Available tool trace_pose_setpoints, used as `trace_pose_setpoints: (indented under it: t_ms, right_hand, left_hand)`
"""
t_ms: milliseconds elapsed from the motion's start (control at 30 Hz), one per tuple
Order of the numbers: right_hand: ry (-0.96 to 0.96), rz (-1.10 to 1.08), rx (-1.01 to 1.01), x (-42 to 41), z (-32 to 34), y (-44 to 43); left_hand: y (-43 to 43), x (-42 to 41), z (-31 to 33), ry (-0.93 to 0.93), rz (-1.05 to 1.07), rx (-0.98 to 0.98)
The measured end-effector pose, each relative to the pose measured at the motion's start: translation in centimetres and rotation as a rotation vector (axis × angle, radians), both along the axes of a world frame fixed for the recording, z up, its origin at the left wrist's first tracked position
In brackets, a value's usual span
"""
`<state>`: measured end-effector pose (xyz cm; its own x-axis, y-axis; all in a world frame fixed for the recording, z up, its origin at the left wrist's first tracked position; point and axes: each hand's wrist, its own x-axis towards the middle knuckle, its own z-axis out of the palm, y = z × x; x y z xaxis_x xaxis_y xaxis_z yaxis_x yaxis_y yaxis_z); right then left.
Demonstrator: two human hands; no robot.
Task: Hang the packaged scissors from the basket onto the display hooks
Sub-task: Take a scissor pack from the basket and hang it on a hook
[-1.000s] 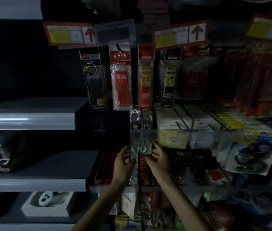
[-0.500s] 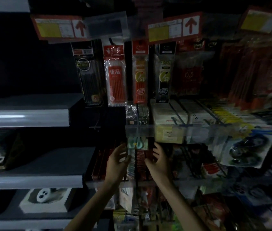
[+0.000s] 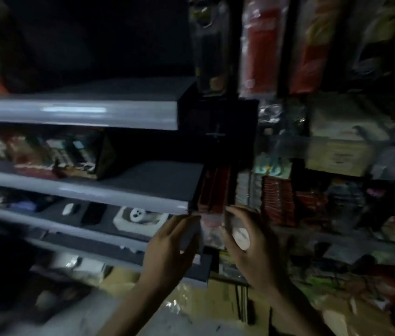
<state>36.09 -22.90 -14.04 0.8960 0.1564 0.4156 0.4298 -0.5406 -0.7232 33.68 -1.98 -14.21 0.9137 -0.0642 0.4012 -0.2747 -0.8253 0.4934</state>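
The picture is dim and smeared by motion. A scissors pack with teal handles (image 3: 273,166) hangs on the display, under the clear shelf strip, with red packs below it. Both hands are well beneath it and apart from it. My left hand (image 3: 175,242) is held up with its fingers straight and spread, next to the grey shelf's end. My right hand (image 3: 245,241) faces it a short gap away, fingers loosely curved, and nothing shows in its grasp. The basket is not in view.
Grey shelves (image 3: 77,112) step down at the left, one bearing a white boxed item (image 3: 140,220). Hanging pen packs (image 3: 259,47) fill the upper right, with boxes (image 3: 339,154) below them. Crowded hooks of packs continue at the right; brown cartons (image 3: 215,301) lie low.
Both hands have left the hanging scissors pack and dropped lower with nothing in them. The view has swung down and to the left.
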Motion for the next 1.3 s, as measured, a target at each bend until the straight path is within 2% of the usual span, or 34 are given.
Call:
trace_pose_setpoints:
  t_ms: [267, 367, 433, 600, 767, 900, 1067, 1300]
  right_hand:
    - [0.196, 0.492, -0.065, -1.2, -3.3, 15.4]
    - [0.274, 0.656, -0.184, -2.3, -5.3, 22.2]
    - [0.244, 0.761, -0.299, -3.3, -6.3, 27.0]
    - [0.159, 0.979, -0.567, -6.3, -8.2, 39.5]
    - [0.096, 1.183, -0.726, -11.1, -9.4, 50.5]
    - [0.036, 1.308, -0.819, -14.9, -10.1, 57.1]
    - [0.008, 1.422, -0.870, -18.0, -10.4, 64.2]
    - [0.070, 1.623, -0.868, -24.2, -11.7, 77.6]
  left_hand:
    - [14.8, -12.9, -2.4, 0.153, 0.401, 0.253]
    - [19.5, -18.3, -4.2, 0.226, 0.565, 0.251]
    - [22.9, -21.6, -5.7, 0.277, 0.678, 0.258]
    - [30.4, -29.4, -9.3, 0.419, 0.868, 0.231]
    - [36.4, -36.0, -11.7, 0.470, 1.031, 0.206]
    - [40.6, -41.2, -12.2, 0.489, 1.154, 0.093]
    - [45.4, -45.4, -12.2, 0.527, 1.346, 0.032]
    - [52.1, -51.2, -14.6, 0.562, 1.606, -0.092]
